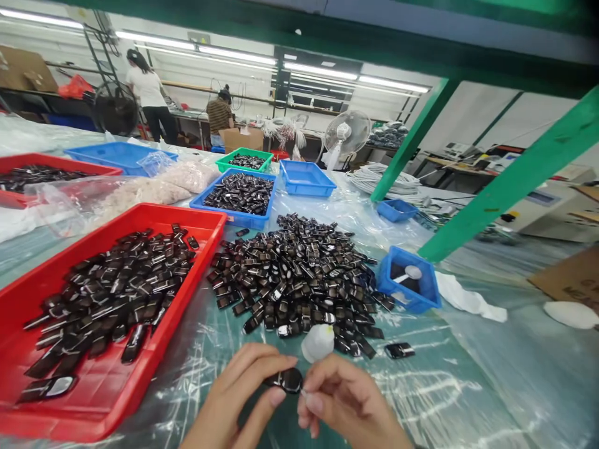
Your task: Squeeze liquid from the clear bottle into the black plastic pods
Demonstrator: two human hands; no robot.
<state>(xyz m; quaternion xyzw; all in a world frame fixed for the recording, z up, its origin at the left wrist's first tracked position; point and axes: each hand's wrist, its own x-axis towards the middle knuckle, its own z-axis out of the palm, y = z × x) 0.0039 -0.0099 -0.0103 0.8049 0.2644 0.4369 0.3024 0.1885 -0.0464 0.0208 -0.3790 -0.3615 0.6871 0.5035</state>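
My left hand (248,390) grips a small glossy black plastic case (287,380) between thumb and fingers, its rounded end pointing right. At that end, my right hand (349,396) is closed in a pinch; a tiny pale tip shows at the fingers, but what it belongs to is hidden. Just beyond both hands stands a small white translucent cup (318,343) with a yellow spot. Behind it spreads a large heap of similar black cases (299,268). One loose case (399,350) lies apart, to the right of the heap.
To the left is a red tray (135,399) holding more cases. A small blue bin (430,290) with a white spoon (410,273) stands right, beside a white cloth (468,299). A green post (510,181) slants down at right. Farther back are blue trays (306,178) and two people.
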